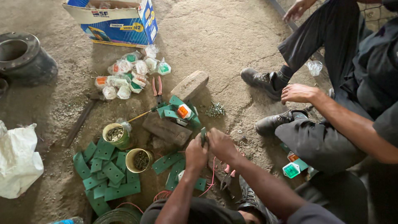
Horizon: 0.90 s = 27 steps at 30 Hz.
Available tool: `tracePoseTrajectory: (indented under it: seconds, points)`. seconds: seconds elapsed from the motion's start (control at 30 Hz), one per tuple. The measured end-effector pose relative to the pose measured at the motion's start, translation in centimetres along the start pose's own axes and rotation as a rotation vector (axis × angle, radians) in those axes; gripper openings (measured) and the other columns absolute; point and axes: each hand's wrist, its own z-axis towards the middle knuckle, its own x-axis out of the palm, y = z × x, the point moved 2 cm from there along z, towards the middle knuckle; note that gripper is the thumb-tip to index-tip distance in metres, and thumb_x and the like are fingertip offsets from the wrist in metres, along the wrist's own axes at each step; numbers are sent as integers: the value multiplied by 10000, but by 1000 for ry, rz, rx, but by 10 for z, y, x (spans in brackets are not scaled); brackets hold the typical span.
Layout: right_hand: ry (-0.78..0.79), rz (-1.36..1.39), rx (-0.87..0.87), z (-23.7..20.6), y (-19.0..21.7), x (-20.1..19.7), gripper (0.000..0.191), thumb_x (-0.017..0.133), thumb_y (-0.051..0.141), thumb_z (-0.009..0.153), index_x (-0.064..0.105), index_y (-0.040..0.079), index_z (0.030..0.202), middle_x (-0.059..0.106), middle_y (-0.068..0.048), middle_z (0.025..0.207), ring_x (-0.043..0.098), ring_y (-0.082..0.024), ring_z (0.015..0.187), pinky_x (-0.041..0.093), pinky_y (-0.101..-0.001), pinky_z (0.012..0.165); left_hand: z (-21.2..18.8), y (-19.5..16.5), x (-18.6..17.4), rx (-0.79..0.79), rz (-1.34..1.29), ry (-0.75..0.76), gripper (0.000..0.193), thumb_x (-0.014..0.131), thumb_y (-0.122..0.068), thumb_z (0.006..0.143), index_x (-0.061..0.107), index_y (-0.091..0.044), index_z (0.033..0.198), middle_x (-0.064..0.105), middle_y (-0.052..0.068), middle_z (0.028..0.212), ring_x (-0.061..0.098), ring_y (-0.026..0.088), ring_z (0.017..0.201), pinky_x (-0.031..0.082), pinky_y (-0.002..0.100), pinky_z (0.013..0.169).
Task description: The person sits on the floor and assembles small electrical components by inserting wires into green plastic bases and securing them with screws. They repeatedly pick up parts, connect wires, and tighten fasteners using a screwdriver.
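two hands meet near the scene's middle: the left hand (195, 152) and right hand (221, 144) both pinch a small green rubber strip (203, 136) upright between their closed fingers. it looks light, thin and bendy, best gripped at its ends. more green strips (108, 173) lie left, beside two tins (139, 160).

A cardboard box (116, 20) stands on the floor at the top left, open-topped, its sides printed blue with yellow and white panels. Just below it lies a heap of small clear plastic packets (128, 74), each holding a green or orange part. One more clear packet (314, 67) lies near a co-worker's boot. A white sack (16, 161) slumps at the left edge.
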Motion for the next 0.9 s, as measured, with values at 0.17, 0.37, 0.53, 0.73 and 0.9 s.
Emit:
tracePoseTrajectory:
  seconds: [0.17,0.37,0.53,0.73,0.9]
  points:
    - [313,859,785,13,-26,25,620,533,454,1201,694,-117,1020,580,-226,792,465,-346,586,348,-563,617,-1,1,-2,14,12,-2,352,671,-196,908,653,-87,1241,681,233,924,656,448,864,515,540,762]
    - [-46,289,-11,7,-2,-5,246,523,276,1078,578,37,1089,608,-153,959,655,-396,856,525,-515,749,0,7,1,30,-12,-7,325,675,-193,916,658,-60,1211,693,237,953,658,450,880,517,542,765]
    - [50,-90,-12,11,5,-7,259,476,259,1066,597,48,1153,624,-165,916,651,-405,835,506,-523,733,-4,5,4,73,-60,3,345,663,-184,910,652,-62,1232,692,246,943,654,458,876,514,549,768]
    - [188,228,463,27,5,-24,396,456,405,1074,651,71,991,655,-173,837,679,-388,800,522,-500,715,-4,9,7,16,-15,33,268,662,-199,945,649,-55,1171,694,230,942,667,436,878,519,540,779]
    - [180,181,262,8,24,-33,384,447,425,1035,594,71,1019,669,-188,849,689,-404,762,534,-514,667,-2,10,5,48,5,13,396,680,-181,884,622,-24,1243,686,251,981,652,456,907,512,541,788]
